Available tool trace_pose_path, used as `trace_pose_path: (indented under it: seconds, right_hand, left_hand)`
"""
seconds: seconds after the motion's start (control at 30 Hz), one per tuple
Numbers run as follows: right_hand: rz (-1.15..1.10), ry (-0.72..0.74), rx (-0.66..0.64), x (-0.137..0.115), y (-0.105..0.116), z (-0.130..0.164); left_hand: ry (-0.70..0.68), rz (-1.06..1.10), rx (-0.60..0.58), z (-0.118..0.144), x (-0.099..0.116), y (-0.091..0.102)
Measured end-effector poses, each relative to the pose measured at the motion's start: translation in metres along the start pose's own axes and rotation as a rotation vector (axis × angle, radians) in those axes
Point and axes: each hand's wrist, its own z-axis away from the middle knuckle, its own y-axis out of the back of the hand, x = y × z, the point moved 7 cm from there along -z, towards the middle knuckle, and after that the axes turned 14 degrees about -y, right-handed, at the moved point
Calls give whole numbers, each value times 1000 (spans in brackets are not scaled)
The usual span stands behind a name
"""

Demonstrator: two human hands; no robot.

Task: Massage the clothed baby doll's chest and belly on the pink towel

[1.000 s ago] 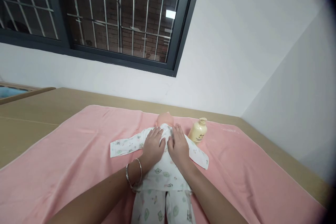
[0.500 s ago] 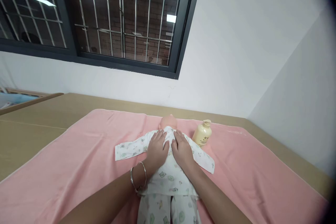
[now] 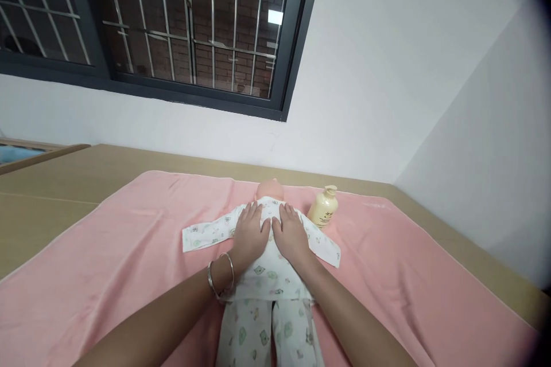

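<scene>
At far L the wooden worktop point(image 3: 77, 178) is showing past the pink blanket point(image 3: 142, 229), which is lying spread w/ a few creases. Next, one sleeve point(image 3: 206, 235) is stretching out to the left, so that bit's looking done. Your L hand point(image 3: 250, 238), w/ bangles point(image 3: 210, 276) at the wrist, is resting on the printed shirt point(image 3: 270, 284); its fingers are lying extended, pointing far, gripping nothing. In the middle the doll point(image 3: 271, 261) is lying on the blanket, head point(image 3: 270, 190) far, trousers point(image 3: 243, 330) near; top & bottoms are both on. Your R hand point(image 3: 291, 235) is mirroring the L, fingers extended on the shirt, no hold on anything. Hands-on contact is looking underway IMO; can't tell how much is left. The other sleeve point(image 3: 328, 249) is slanting out right. Just beyond, the pump bottle point(image 3: 323, 207) is standing on the blanket, neither hand touching it.
</scene>
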Motion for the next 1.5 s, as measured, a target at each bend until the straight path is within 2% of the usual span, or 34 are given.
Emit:
trace_pose_path:
  seconds: [0.17,0.33,0.43,0.57,0.63,0.73,0.83,0.93,1.1,1.27,1.33,1.4,1.5]
  right_hand:
    - [143,-43,109,-2,7,8]
    - [218,-49,143,-5,16,11]
    - [214,-26,125,-1,22,3]
    - [194,-82,113,14,30,-13]
    - [162,-55,160,14,36,-16]
    - [40,87,217,0,40,-8]
    - [-49,196,124,-15,26,5]
    - [-37,219,14,-21,11,11]
    - [-66,223,132,-22,22,14]
    - [-35,189,-5,-21,17,8]
    - [-48,177,15,-17,32,0]
    - [-89,154,101,-7,60,-13]
    - [-159,73,225,19,108,-33]
  left_hand:
    - [44,-2,18,2,-5,-2]
    - [53,26,12,3,-6,-1]
    - [22,69,52,4,-4,3]
    - [-48,138,92,2,1,7]
    - [-57,163,102,2,2,8]
    - [-39,174,93,1,2,8]
    - [-24,173,94,2,1,9]
    - [-28,179,123,3,1,11]
    - [-40,196,160,4,-2,12]
    - [-3,267,143,3,-6,13]
    - [37,345,147,0,-3,22]
    - [93,482,172,-8,5,36]
    - [244,866,228,-30,24,52]
